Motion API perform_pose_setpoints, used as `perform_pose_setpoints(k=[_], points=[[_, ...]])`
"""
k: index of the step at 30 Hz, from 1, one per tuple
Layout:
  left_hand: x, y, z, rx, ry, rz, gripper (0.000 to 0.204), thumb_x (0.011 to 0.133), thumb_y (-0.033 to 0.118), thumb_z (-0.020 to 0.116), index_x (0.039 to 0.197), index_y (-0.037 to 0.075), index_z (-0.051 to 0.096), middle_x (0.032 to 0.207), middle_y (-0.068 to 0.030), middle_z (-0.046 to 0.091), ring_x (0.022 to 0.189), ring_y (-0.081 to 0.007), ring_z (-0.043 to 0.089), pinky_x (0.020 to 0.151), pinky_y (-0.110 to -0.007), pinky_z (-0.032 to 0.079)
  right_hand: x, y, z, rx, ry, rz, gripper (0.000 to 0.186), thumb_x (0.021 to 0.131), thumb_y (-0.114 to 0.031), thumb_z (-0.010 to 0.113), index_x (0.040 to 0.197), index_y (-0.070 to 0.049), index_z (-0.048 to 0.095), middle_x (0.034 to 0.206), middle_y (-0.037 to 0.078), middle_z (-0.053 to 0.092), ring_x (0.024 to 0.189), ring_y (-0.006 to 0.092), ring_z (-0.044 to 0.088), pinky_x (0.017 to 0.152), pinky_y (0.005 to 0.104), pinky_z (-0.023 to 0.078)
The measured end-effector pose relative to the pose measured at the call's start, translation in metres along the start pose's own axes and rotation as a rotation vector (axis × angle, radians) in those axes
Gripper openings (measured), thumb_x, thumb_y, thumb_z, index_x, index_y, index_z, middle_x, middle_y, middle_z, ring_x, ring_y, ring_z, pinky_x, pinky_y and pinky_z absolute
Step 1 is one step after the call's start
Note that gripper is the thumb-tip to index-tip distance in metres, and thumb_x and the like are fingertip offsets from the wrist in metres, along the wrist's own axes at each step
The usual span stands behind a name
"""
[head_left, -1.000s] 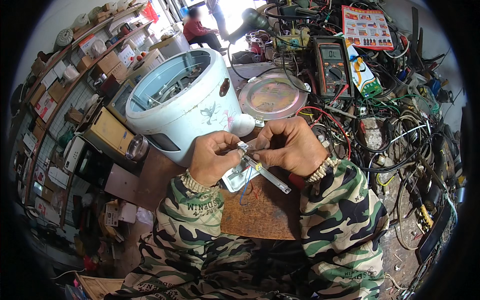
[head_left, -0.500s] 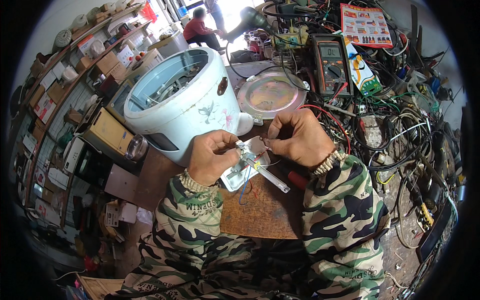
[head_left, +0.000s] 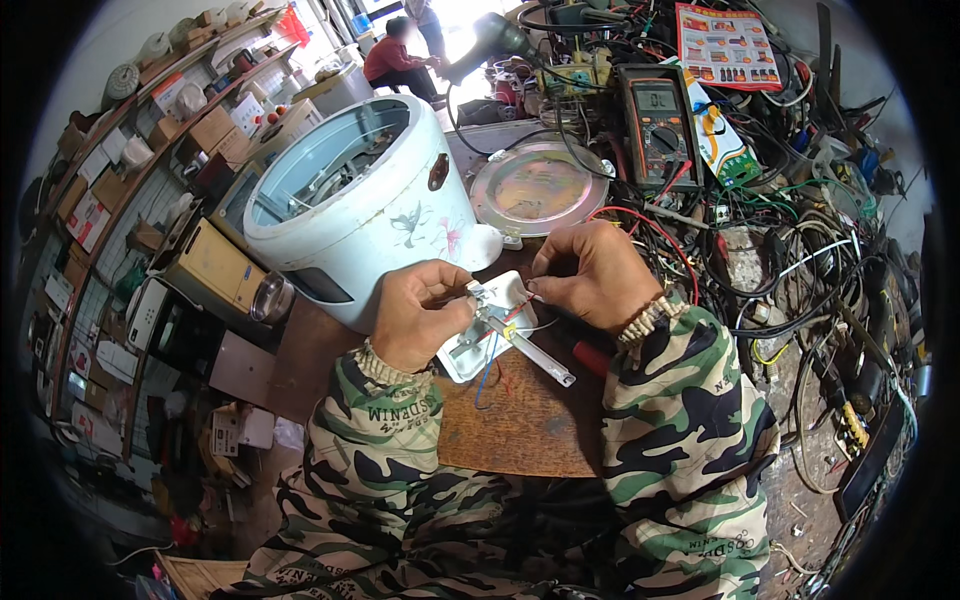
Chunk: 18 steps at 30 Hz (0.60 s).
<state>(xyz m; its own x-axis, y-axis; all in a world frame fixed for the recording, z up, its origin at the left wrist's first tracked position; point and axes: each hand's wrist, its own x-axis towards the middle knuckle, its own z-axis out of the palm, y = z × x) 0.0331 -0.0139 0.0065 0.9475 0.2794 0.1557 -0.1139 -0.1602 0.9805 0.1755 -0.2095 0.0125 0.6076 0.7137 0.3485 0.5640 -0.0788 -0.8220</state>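
My left hand [head_left: 420,310] grips the upper end of a metal bracket [head_left: 540,360] with small fittings, held over a white plastic housing [head_left: 465,358]. Blue, red and white wires run from the assembly, and a yellow piece sits on the bracket. My right hand [head_left: 590,275] is pinched at the housing's upper right on a small piece, probably a wire, mostly hidden by my fingertips. A red-handled tool [head_left: 590,358] lies beside my right wrist. The housing is above a worn wooden board [head_left: 515,430].
A white appliance body [head_left: 350,220] stands open at back left, beside a round metal plate [head_left: 540,190]. A multimeter [head_left: 658,130], leaflets and tangled cables crowd the right. Shelves [head_left: 130,130] of boxes line the left. A person in red [head_left: 390,62] sits in the background beside another person.
My right hand has moved up and right, apart from my left fingers, uncovering more of the white housing. My left hand keeps its grip and has shifted slightly left.
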Motion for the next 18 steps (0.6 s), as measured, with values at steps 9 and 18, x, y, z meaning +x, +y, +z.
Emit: perform_pose_setpoints(k=[9, 18], points=[[-0.004, 0.002, -0.003, 0.052, -0.018, -0.013, 0.025, 0.079, -0.001, 0.062, 0.102, -0.01, 0.061, 0.094, -0.0125, 0.069, 0.083, -0.0128, 0.066, 0.078, -0.027, 0.052, 0.0, 0.0, 0.035, 0.47, -0.113, -0.059, 0.008, 0.078, 0.0, 0.075, 0.083, 0.005, 0.072, 0.072, 0.012, 0.07, 0.065, 0.0127, 0.064, 0.062, 0.0295, 0.051], [-0.005, 0.003, -0.007, 0.042, -0.027, -0.014, 0.024, 0.082, 0.001, 0.064, 0.104, -0.01, 0.061, 0.095, -0.012, 0.069, 0.083, -0.0128, 0.066, 0.078, -0.027, 0.052, 0.001, 0.0, 0.048, 0.414, -0.002, -0.124, 0.009, 0.071, -0.002, 0.073, 0.076, 0.005, 0.071, 0.066, 0.015, 0.068, 0.061, 0.0176, 0.065, 0.06, 0.0327, 0.051]])
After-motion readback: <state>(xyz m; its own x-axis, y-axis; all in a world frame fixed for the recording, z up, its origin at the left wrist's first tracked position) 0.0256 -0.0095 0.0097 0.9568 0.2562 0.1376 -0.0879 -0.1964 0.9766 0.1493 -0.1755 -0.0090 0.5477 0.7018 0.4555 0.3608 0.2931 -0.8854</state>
